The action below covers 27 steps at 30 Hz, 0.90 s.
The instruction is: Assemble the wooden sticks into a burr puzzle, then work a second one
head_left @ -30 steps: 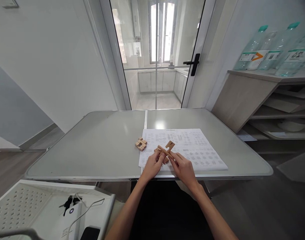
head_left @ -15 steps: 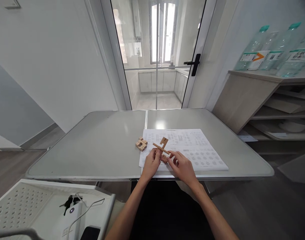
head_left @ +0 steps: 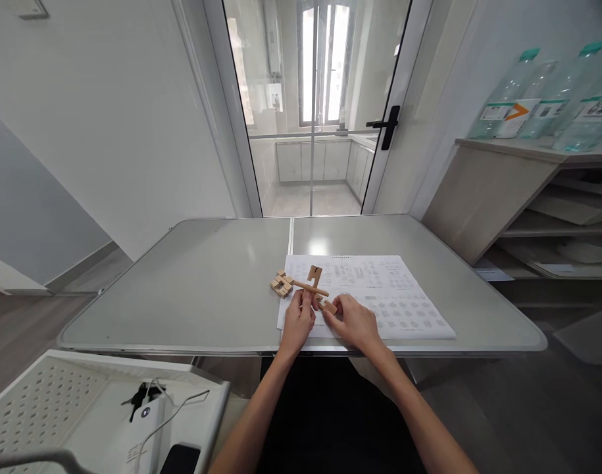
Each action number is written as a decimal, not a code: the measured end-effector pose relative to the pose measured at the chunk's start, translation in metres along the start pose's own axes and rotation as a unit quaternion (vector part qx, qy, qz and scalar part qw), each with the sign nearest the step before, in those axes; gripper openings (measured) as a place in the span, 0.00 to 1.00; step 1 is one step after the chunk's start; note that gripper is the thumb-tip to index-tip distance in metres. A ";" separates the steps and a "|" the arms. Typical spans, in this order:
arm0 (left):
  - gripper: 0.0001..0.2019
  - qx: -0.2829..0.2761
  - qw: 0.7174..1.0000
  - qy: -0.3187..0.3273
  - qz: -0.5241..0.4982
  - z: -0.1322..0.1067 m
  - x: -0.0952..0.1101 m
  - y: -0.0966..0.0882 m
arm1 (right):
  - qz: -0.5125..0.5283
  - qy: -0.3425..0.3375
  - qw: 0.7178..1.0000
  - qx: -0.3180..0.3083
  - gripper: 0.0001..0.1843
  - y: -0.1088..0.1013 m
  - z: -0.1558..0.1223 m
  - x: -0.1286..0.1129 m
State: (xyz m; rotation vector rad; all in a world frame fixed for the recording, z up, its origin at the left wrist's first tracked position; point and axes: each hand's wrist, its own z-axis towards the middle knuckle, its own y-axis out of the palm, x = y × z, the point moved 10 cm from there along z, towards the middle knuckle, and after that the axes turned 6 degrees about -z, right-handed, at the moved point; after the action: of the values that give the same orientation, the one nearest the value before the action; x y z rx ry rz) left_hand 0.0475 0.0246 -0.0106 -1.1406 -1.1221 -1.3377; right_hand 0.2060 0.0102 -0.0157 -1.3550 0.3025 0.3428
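My left hand (head_left: 297, 322) is closed on a cross of two notched wooden puzzle pieces (head_left: 311, 282), held upright over the printed instruction sheet (head_left: 379, 296). My right hand (head_left: 354, 321) sits just right of it, its fingers pinched on another small wooden block (head_left: 329, 306). A partly joined cluster of wooden pieces (head_left: 281, 284) lies on the table by the sheet's left edge, just beyond the left hand.
The grey folding table (head_left: 192, 283) has its front edge right at my wrists. A white perforated cart (head_left: 58, 401) with keys, a cable and a power bank stands at lower left. Shelves with water bottles (head_left: 542, 99) are at right. A glass door (head_left: 320, 105) is behind the table.
The held wooden cross has moved left and turned more upright, toward the cluster. My right hand has let go of the cross and now pinches a separate small block.
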 end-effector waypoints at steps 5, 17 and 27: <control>0.20 -0.008 1.000 0.008 0.019 -0.001 0.003 0.002 | 0.002 0.015 1.000 -0.011 0.11 0.004 0.006 0.011; 0.19 -0.097 0.987 0.048 0.122 -0.011 0.022 0.021 | 0.609 0.154 0.776 0.058 0.23 0.001 0.010 0.065; 0.21 -0.119 0.981 0.030 0.153 -0.011 0.019 0.024 | 0.709 0.129 0.693 -0.011 0.21 -0.002 0.003 0.060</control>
State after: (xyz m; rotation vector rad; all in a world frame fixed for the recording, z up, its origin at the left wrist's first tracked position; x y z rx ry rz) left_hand 0.0704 0.0101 0.0074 -1.3758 -0.7206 -1.2760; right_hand 0.2618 0.0170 -0.0379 -0.9185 1.6087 1.4389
